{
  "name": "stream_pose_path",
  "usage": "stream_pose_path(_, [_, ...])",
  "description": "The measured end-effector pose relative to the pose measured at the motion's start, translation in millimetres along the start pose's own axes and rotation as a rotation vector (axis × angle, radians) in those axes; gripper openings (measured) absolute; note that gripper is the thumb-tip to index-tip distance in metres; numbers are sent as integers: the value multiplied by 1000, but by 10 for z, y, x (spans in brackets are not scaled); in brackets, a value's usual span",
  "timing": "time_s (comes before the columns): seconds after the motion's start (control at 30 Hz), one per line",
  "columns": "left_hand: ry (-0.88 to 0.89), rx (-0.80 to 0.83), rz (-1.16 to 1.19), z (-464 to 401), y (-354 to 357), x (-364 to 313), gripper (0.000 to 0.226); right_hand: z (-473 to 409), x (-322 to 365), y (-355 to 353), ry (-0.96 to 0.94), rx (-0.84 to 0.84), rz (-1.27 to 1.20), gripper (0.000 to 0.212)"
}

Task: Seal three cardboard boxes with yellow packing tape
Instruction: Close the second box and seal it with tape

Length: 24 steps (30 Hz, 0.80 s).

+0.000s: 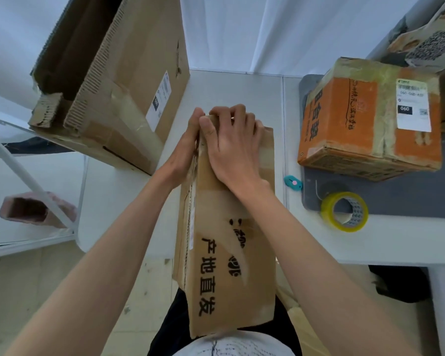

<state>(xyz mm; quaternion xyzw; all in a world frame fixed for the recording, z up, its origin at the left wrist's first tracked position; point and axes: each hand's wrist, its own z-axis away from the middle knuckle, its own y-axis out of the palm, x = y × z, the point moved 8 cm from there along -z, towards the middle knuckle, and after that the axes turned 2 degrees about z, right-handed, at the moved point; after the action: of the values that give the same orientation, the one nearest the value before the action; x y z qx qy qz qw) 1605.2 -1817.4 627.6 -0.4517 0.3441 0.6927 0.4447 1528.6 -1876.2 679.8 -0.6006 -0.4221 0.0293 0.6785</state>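
Observation:
A brown cardboard box (231,265) with black printed characters stands tilted against the table's front edge, right in front of me. My left hand (184,152) grips its upper left edge from the side. Over the box's top end lies my right hand (231,147), fingers curled around the far edge. A roll of yellow packing tape (344,211) lies flat on the table to the right, well apart from both hands. An orange and brown box (370,119) with a white label sits at the back right on a grey mat (406,199).
A large open cardboard box (108,80) stands at the back left. A small teal cutter (293,182) lies between the held box and the grey mat. Another printed carton (432,39) is at the far right corner. A pink box (34,209) lies on the floor left.

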Motion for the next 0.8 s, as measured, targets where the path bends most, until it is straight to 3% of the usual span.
stream_pose_path(0.13, [-108, 27, 24, -3, -137, 141, 78, -19, 80, 31, -48, 0, 37, 56])
stream_pose_path(0.3, [-54, 69, -26, 29, -32, 109, 70, -45, -40, 43, -36, -6, 64, 41])
stream_pose_path(0.43, [-106, 78, -57, 29, -53, 214, 89, -45, -175, 27, 1, 9, 43, 43])
stream_pose_path(0.6, [-99, 73, -70, 2, -18, 138, 73, -35, -340, 4, 42, 67, -27, 58])
stream_pose_path(0.8, [-79, 49, -108, 12, -48, 141, 66, -5, -758, -59, 121, 82, 58, 57])
